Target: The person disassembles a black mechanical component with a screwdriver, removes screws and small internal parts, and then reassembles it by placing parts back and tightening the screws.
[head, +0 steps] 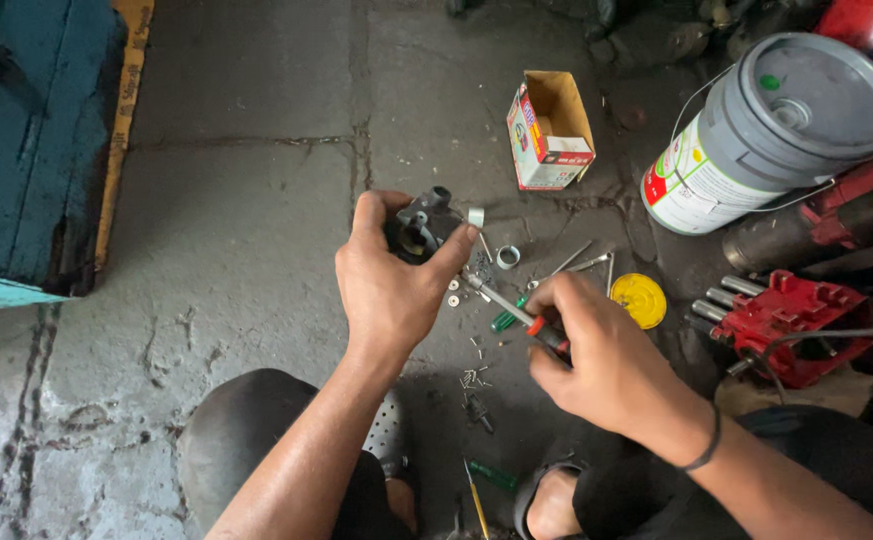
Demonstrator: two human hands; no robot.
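Head view, looking down on a cracked concrete floor (246,200). Left hand (388,290), centre of frame, fingers wrapped round a small dark metal part (421,228) with a round bore facing the camera; thumb on its left side, forefinger along its right edge, part held clear of the floor. Right hand (596,360), lower right of centre, fingers closed on the handle of a screwdriver (516,312) with an orange collar; shaft runs up and left, tip just beside the lower right of the dark part, contact cannot be judged. A dark band sits on the right wrist. On the floor just right of the part: a small silver sleeve (475,216), a metal ring (507,257), two small washers (453,293), thin metal rods (581,262). A green-handled tool (505,318) lies under the screwdriver shaft. Loose small screws (471,377) scattered below the hands. Yellow round lid (638,299) right of centre. Open cardboard box (548,130) upper centre, lying on its side. Grey bucket with lid (771,125) upper right, tilted. Red machine part (791,320) with metal pins at right edge. Blue wooden box (26,140) upper left. Knees and a sandalled foot at bottom edge, another yellow-shafted screwdriver (476,505) between them.
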